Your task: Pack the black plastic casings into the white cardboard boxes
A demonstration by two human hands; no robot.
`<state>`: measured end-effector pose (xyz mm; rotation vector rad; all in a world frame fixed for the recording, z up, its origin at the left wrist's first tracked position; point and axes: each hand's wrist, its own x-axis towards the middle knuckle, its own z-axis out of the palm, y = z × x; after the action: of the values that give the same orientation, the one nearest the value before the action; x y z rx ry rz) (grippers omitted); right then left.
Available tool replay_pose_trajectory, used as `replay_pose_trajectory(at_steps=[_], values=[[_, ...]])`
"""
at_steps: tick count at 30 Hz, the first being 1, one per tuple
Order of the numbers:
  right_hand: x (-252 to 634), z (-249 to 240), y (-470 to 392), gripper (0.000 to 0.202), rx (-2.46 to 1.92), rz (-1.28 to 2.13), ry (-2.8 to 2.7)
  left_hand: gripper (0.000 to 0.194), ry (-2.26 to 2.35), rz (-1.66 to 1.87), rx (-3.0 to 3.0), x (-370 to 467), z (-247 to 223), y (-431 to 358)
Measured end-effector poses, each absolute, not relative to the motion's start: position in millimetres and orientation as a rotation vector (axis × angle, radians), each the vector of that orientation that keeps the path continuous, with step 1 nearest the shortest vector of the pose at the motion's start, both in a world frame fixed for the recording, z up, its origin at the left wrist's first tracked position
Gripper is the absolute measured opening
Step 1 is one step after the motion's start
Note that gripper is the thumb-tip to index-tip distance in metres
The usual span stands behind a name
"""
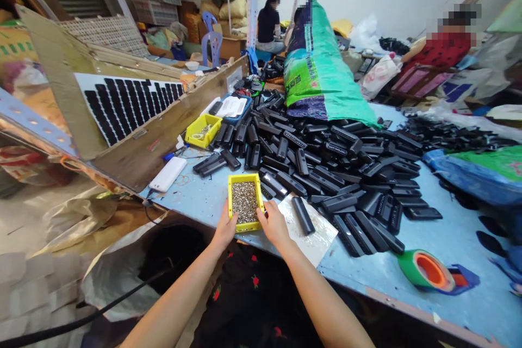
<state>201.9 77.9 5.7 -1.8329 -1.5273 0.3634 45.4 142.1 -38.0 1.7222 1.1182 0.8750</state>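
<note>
my left hand point(225, 227) and my right hand point(274, 224) are on the two sides of a small yellow tray point(245, 202), fingers closed narrow against its walls, so the tray is held between them at the near edge of the blue desk point(408, 272), just in front of my body. the tray is full of small metal screws point(244, 201), and i think i hold it from both sides because it would spill easily if it tilts. just to the right of it one black plastic case point(304, 215) lies alone on a shiny sheet point(314, 239), apart from the big heap of black cases point(326, 163) that covers the middle of the desk. a second yellow tray point(203, 130) stands further away on the left, near a white phone-like block point(167, 174). a green tape roll point(426, 270) lies to the right near the edge. behind the heap a green sack point(318, 65) leans, and other persons sit at the back of the room.
</note>
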Motion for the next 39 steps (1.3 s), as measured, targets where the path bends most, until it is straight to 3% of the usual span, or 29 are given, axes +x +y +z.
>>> replay_pose_trajectory(at_steps=[5,8,11,15,20,24,28,30,34,39], values=[[228.2,17.1,65.9,0.028,-1.803,0.369,-1.555,0.054,1.099,0.845,1.768,36.9,-19.9,139.0],[262.0,16.9,38.9,0.035,-1.927,0.104,-1.413,0.060,1.176,0.968,1.965,28.7,2.5,142.0],[290.5,4.4,7.2,0.047,-2.093,-0.116,-1.293,0.041,1.078,0.916,2.408,37.3,24.8,150.4],[309.5,-8.2,-28.3,0.035,-2.002,0.031,-1.308,0.027,0.942,0.280,2.785,69.2,36.8,165.4],[320.8,-8.7,-72.4,0.036,-1.926,0.380,-1.042,0.024,0.949,0.178,2.800,82.3,26.7,177.6],[321.0,-16.7,-86.6,0.042,-1.953,0.480,-0.881,0.029,1.125,0.310,2.777,75.8,20.1,174.9],[322.0,-21.7,-72.6,0.045,-2.062,0.296,-0.886,0.059,1.369,0.891,2.368,68.9,8.7,169.0],[324.7,-24.2,-63.9,0.047,-2.064,0.216,-0.968,0.064,1.388,1.052,2.158,63.1,1.5,172.3],[333.0,-34.1,-57.4,0.050,-2.043,0.206,-1.052,0.049,1.401,1.096,2.068,41.4,-1.7,201.0],[339.7,-44.5,-58.6,0.056,-2.058,0.233,-1.009,0.040,1.379,1.056,2.017,11.9,28.9,266.3]])
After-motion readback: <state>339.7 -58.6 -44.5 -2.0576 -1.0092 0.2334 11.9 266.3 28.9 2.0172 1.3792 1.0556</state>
